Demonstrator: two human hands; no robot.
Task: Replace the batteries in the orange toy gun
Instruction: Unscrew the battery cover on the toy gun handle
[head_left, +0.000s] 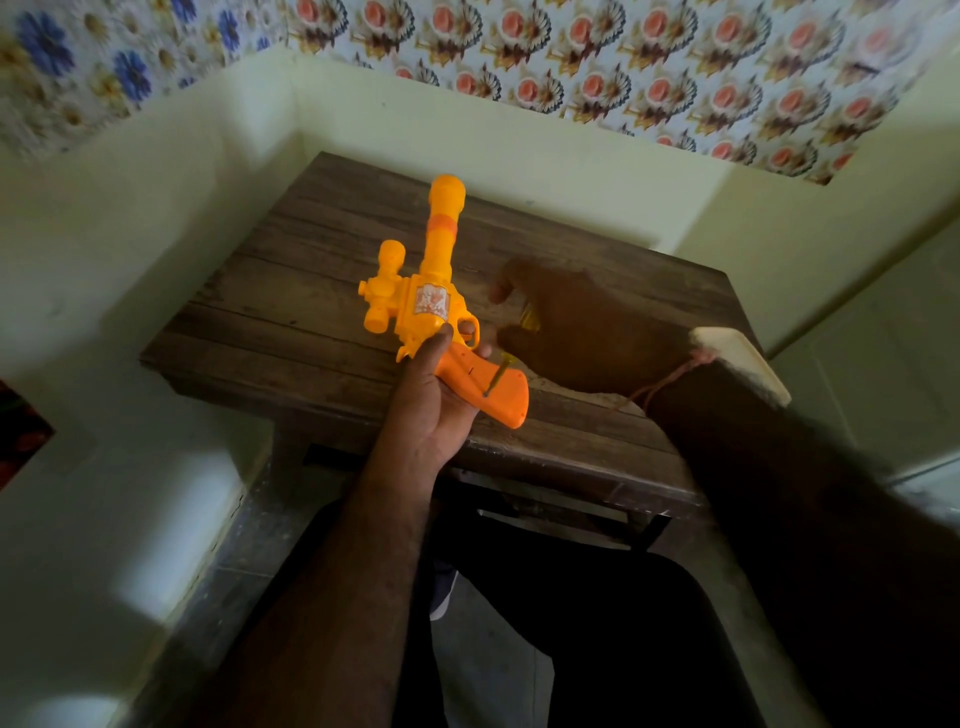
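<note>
Left hand (436, 410) grasps toy gun (434, 291) over table's (291, 312) near edge; blurred right hand (582, 332) seemingly clenches screwdriver (496, 376).

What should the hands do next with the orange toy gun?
Probably turn the screwdriver. The left hand grips the orange plastic toy gun by its handle above the dark wooden table. The right hand holds a yellow-handled screwdriver whose thin shaft appears to reach a spot on the handle, likely a screw there. The handle looks closed.
</note>
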